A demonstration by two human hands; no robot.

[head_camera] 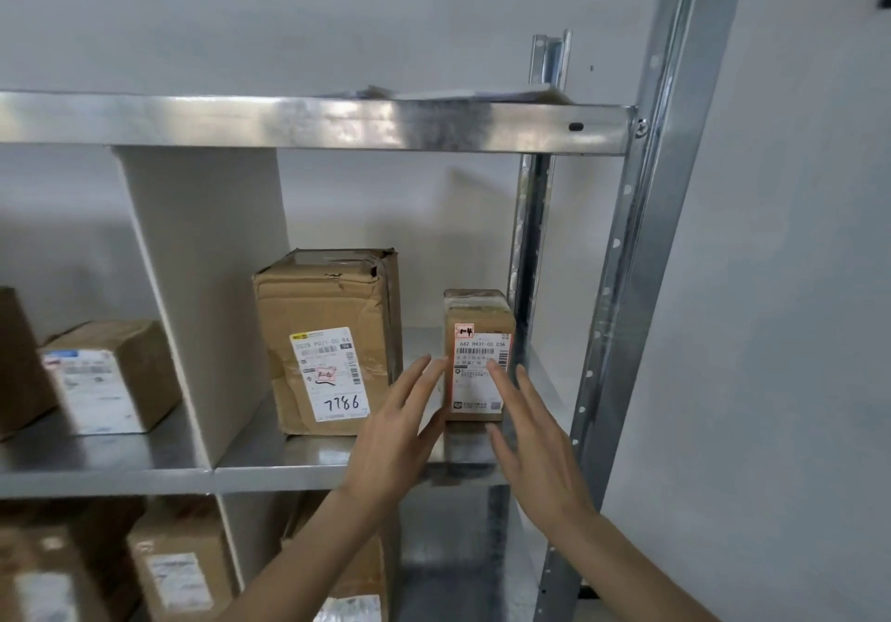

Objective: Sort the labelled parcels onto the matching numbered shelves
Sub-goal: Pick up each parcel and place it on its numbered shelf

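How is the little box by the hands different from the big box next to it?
The small box is narrow and neat; the big box is much wider, taller and dented on top. The big box's label has 7786 handwritten on it; the small box's doesn't. Straight fingers touch only the small box. Both are brown cardboard, upright on one shelf.

One head-worn view looks forward and slightly down from close range at a metal shelf (299,469), its right upright post (641,255) and the wall (795,284) beside it.
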